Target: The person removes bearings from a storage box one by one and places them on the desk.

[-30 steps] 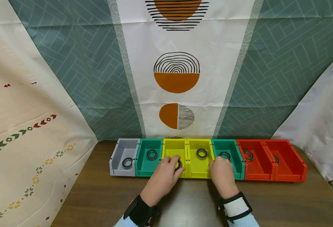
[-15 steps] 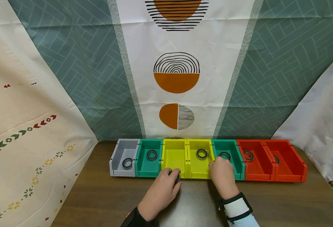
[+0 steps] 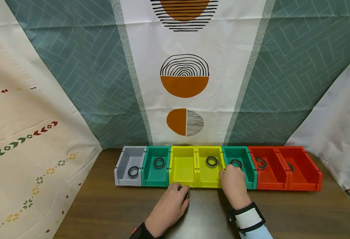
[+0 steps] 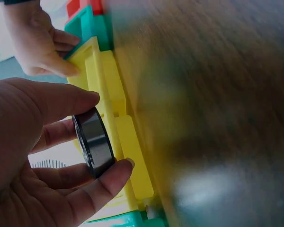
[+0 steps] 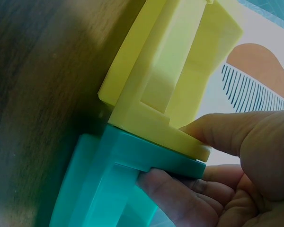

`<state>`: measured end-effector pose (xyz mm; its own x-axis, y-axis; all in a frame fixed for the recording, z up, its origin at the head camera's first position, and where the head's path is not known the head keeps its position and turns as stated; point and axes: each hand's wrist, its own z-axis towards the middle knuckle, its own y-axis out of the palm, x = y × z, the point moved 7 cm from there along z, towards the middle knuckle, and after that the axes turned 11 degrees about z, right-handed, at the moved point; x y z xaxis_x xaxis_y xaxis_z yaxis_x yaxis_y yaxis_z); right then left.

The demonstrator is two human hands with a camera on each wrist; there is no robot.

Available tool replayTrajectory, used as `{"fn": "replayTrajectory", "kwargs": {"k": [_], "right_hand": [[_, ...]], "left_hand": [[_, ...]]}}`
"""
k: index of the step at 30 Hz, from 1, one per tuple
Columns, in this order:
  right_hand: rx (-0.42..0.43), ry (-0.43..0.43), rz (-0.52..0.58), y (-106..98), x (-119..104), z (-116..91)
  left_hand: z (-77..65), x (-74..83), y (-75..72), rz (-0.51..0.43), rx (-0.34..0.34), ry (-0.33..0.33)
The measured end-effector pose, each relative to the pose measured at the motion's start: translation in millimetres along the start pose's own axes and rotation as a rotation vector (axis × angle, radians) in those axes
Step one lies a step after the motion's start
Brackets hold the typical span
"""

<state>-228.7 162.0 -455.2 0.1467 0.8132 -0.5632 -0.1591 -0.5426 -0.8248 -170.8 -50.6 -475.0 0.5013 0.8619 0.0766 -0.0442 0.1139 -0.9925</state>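
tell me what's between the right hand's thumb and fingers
A yellow bin's wall and a green bin's wall, side by side, in the right wrist view.

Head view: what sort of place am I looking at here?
Likely an improvised tabletop parts station: a row of colored plastic bins, small bearings in most of them, and a wood-grain table backed by patterned fabric hangings.

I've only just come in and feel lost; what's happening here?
A person's left hand holds a dark ring near the front of the left yellow bin. The right hand grips the right yellow bin and the green bin beside it where their walls meet. Six bins each hold a similar ring; the left yellow one shows none.
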Motion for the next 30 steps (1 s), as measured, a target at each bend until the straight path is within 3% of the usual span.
{"fn": "replayTrajectory", "kwargs": {"k": [9,20,30], "right_hand": [[0.001,-0.004,-0.005,-2,-2,0],[-0.011,0.004,-0.013,0,-1,0],[0.011,-0.019,-0.009,-1,-1,0]], "left_hand": [[-5.5,5.0,11.3,0.015,-0.019,0.062],[-5.9,5.0,12.7,0.094,-0.016,0.054],[-4.8,3.4,12.6,0.109,-0.029,0.055]]}}
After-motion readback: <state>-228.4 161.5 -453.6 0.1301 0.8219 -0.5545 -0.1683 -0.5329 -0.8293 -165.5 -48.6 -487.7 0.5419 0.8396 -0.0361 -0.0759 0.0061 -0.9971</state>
